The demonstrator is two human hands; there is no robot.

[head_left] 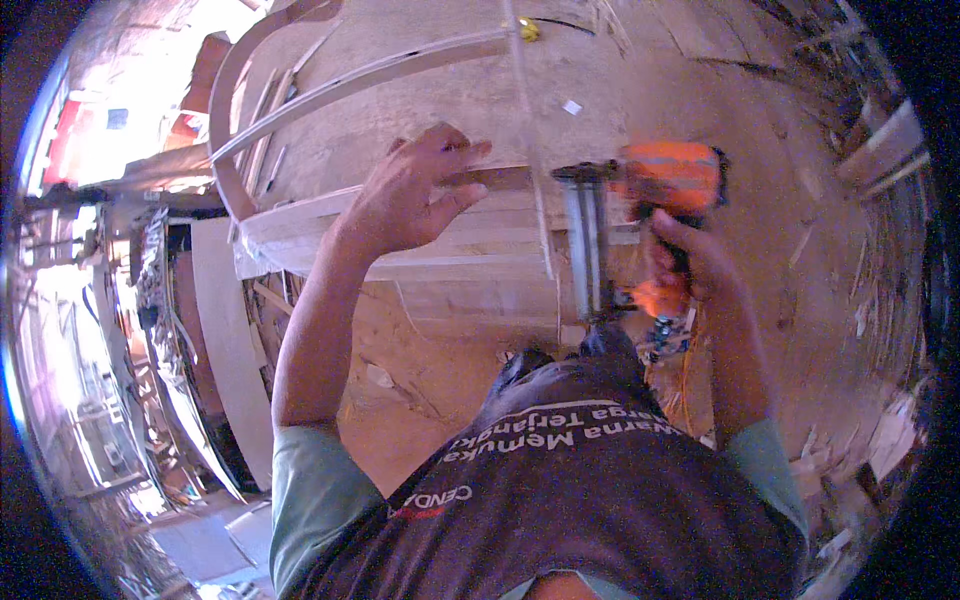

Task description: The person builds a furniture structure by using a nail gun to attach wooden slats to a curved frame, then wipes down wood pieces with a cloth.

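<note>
An orange and black nail gun point(676, 172) with a long grey magazine point(590, 245) is gripped by its handle in my right hand point(698, 258). Motion smears the tool and that hand slightly. My left hand point(415, 195) is held over the near edge of a pale wooden frame point(480, 222), thumb and fingers apart, with nothing in it. I cannot tell whether its fingertips touch the wood. Curved wooden rails point(375, 72) run from the frame toward the far left. The nail gun's nose is at the frame's right end; whether they touch is unclear.
An orange hose point(688, 385) hangs below the nail gun by my right forearm. A small yellow object point(528, 30) and a white scrap point(572, 107) lie beyond the frame. Wood offcuts point(880, 450) litter the right side. A pale board point(228, 340) stands at the left.
</note>
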